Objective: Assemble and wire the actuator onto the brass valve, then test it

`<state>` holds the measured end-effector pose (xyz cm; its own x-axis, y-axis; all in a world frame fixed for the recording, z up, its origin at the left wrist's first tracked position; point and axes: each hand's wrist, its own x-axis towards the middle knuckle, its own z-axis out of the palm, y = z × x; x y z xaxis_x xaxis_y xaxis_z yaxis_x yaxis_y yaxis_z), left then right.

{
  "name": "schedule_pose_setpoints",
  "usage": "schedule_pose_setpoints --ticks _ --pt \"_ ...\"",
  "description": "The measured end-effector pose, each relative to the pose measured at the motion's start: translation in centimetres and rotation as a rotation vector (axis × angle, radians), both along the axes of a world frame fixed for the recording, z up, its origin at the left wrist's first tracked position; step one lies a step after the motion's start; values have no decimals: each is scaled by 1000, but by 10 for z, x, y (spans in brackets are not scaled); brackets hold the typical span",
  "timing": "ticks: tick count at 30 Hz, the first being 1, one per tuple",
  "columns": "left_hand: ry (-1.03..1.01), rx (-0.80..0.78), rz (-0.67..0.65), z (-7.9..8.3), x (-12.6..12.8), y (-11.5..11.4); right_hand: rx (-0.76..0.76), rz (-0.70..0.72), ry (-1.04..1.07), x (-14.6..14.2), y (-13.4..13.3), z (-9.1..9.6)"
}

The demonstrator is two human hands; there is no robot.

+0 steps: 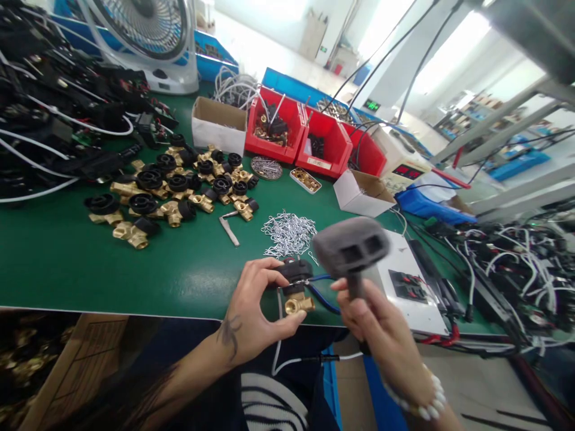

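Brass valve (296,293), black round cap

Workshop interior, bright daylight from windows (453,51) at far right. Green desk (54,251) runs across the foreground. White fan (144,36) stands at its back left edge. Red bins (314,140) in a row, blue trays (211,57) behind. Pale floor (265,48) beyond; grey metal frame (507,120) at right.

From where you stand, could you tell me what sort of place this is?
Most likely an assembly bench in a factory. Brass valves lie in a heap on the green table, red bins hold small parts, and the left hand holds a valve beside a scanner in the right hand.
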<state>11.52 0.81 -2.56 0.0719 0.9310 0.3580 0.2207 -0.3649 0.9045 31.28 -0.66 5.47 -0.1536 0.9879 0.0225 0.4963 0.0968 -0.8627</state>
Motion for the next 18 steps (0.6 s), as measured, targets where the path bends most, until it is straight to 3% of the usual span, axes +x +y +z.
schedule_pose_setpoints --ticks 2,4,9,11,15,18 --pt "8 46 6 0 0 0 72 -110 35 9 -11 7" --pt "26 95 13 0 1 0 114 -155 -74 16 -20 12" --pt "41 133 27 0 1 1 34 -6 -522 21 -32 20" --pt "42 141 27 -1 1 1 62 -40 -520 22 -33 25" --pt "30 147 17 -2 1 1 179 -278 -365 23 -35 29" --pt "30 147 18 -1 1 1 137 -178 -544 19 -32 25"
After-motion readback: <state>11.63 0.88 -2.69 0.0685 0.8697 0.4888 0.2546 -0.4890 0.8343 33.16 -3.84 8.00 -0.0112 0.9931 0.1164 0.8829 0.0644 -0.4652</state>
